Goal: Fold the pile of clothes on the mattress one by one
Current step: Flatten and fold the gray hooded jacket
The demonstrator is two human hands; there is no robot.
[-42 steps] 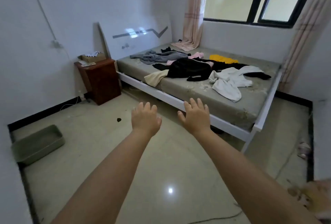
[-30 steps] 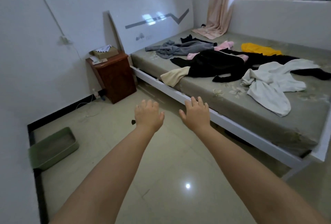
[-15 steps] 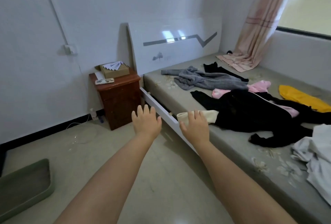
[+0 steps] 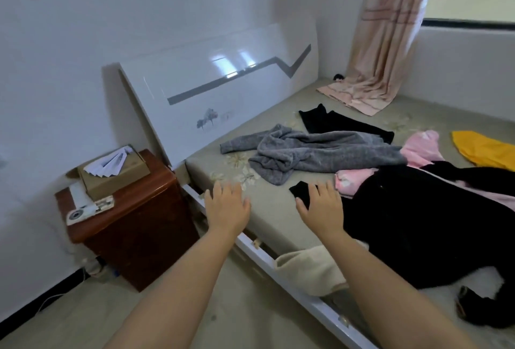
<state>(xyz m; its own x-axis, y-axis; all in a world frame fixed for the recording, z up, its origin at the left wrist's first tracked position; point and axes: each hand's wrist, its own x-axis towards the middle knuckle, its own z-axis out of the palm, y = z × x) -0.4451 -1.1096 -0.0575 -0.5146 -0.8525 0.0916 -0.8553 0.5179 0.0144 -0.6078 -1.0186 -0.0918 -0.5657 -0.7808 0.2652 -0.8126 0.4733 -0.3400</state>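
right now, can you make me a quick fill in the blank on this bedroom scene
1. The grey sweater lies on the ____.
2. The garment near the right hand is ____ in colour.
3. The tissue box sits on the ____.
4. Both hands, left included, hold ____.

Missing: mattress; black; nightstand; nothing
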